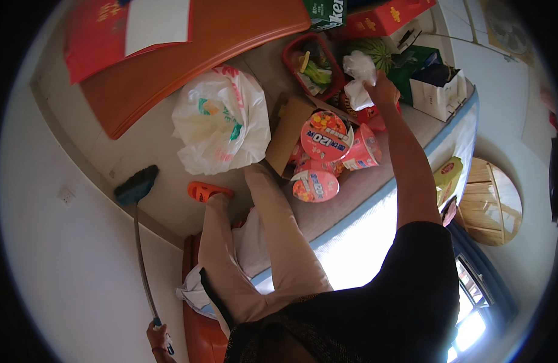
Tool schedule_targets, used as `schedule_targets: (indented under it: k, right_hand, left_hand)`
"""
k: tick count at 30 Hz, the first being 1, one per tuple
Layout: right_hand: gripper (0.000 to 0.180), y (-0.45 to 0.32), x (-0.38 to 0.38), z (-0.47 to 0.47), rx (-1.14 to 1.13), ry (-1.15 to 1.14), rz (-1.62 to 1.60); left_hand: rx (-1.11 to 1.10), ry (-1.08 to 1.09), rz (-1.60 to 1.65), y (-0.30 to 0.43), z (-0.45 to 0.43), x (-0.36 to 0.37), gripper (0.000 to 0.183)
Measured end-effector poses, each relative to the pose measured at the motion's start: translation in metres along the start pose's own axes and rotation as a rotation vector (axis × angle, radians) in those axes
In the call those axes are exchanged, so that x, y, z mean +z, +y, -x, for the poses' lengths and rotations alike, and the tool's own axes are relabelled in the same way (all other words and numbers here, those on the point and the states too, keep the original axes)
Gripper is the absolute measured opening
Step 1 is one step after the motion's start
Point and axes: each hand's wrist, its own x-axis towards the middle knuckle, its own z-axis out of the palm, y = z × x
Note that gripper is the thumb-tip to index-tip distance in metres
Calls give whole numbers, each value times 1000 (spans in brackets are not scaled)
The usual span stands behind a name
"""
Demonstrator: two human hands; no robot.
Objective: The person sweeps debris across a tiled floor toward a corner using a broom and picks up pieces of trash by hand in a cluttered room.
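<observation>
My left hand (pixel 157 336) grips the handle of a broom (pixel 145 261) near its top. Its dark bristle head (pixel 137 183) is over the floor, close to the left wall. Reaching far out at the upper right, my right hand (pixel 383 93) holds a crumpled whitish plastic bag (pixel 360 68); its contents cannot be made out. Under and around that bag are a striped watermelon (pixel 372 50), red packaging (pixel 365 115) and a red plastic basket (pixel 285 56) with mixed packets inside. Several pink instant-noodle tubs (pixel 326 136) lie below, around an opened cardboard box (pixel 281 136).
A white plastic bag (pixel 220 122) stands on the floor by my legs, near an orange clog (pixel 201 190) on my foot. An orange-brown table (pixel 242 27) curves across the top. Paper gift bags (pixel 437 95) and a round wooden tabletop (pixel 492 199) are at the right.
</observation>
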Motion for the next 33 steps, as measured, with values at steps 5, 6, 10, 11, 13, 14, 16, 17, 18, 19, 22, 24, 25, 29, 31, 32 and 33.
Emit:
schedule_targets:
  k: [5, 6, 10, 11, 13, 14, 16, 17, 18, 19, 22, 24, 25, 29, 31, 32, 33]
  right_hand:
    - [38, 18, 128, -80, -106, 99, -131]
    - [38, 21, 141, -89, -123, 136, -157]
    - [32, 22, 176, -118, -161, 203, -197]
    - [30, 22, 183, -121, -156, 166, -187]
    - [36, 27, 214, -129, -190, 49, -116]
    - [39, 24, 227, -128, -211, -5, -83]
    - [47, 27, 256, -129, -410, 73, -132]
    - [46, 26, 269, -130, -427, 40, -164]
    - [45, 20, 284, -132, -442, 7, -196]
    - [44, 9, 296, -133, -463, -28, -230]
    - [39, -5, 307, -136, -264, 3, -277]
    - [33, 1, 311, -151, -95, -21, -300]
    - [32, -2, 313, -159, -87, -38, -226]
    - [38, -18, 329, -189, -30, -197, -68]
    - [49, -10, 326, -186, -69, -240, -123]
    - [54, -6, 323, -183, -124, -295, -153]
    - [61, -1, 318, -177, -179, -348, -182]
  left_hand:
    - [-21, -20, -311, -60, -22, -18, 46]
    - [88, -27, -367, -51, -24, -13, 47]
    - [105, -16, -456, 15, -11, 5, 43]
    - [-47, 3, -384, 45, 3, 11, 43]
    - [-90, -1, -460, 72, 18, 15, 43]
    - [-82, 12, -450, 69, 18, 13, 43]
    - [-59, 31, -427, 59, 16, 9, 43]
    - [-85, 36, -433, 61, 14, 11, 43]
    - [-110, 40, -439, 64, 13, 12, 43]
    - [-141, 47, -441, 66, 14, 15, 44]
    - [-169, 98, -450, 28, 12, 2, 45]
    - [-164, 91, -483, 24, 5, 0, 45]
    - [-156, 82, -499, 27, -2, 2, 45]
    - [-133, 42, -543, 32, -10, 10, 45]
    - [-103, 34, -555, 30, -15, 13, 45]
    - [-82, 41, -558, 28, -14, 13, 45]
    - [-57, 44, -560, 25, -12, 15, 45]
